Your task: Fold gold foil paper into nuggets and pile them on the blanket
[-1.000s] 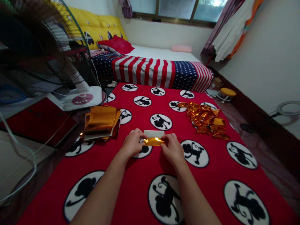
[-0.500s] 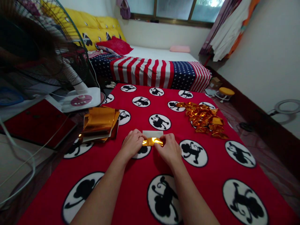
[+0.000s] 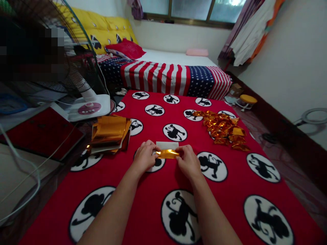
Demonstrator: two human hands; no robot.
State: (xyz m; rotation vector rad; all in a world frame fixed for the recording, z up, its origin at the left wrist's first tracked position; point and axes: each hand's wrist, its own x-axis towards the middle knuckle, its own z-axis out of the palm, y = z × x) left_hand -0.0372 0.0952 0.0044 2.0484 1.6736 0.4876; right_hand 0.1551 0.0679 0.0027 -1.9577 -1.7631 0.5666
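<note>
A sheet of gold foil paper lies on the red monkey-print cloth, its near part folded over with the gold face up and a pale strip of its back showing beyond. My left hand pinches the left end of the fold, thumb and fingers closed on it. At the right end my right hand grips the same fold between thumb and fingers. Left of my hands sits a stack of gold foil sheets. Over on the right is a heap of folded gold foil pieces.
An electric fan stands at the left, beside a dark red panel and loose white cables. Beyond the cloth is a bed with a stars-and-stripes cover. A yellow-topped stool stands on the floor at right.
My right hand has shifted slightly right along the gold fold, its thumb moving off the middle towards the right end. More of the gold strip shows between my hands. The left hand stays put.
</note>
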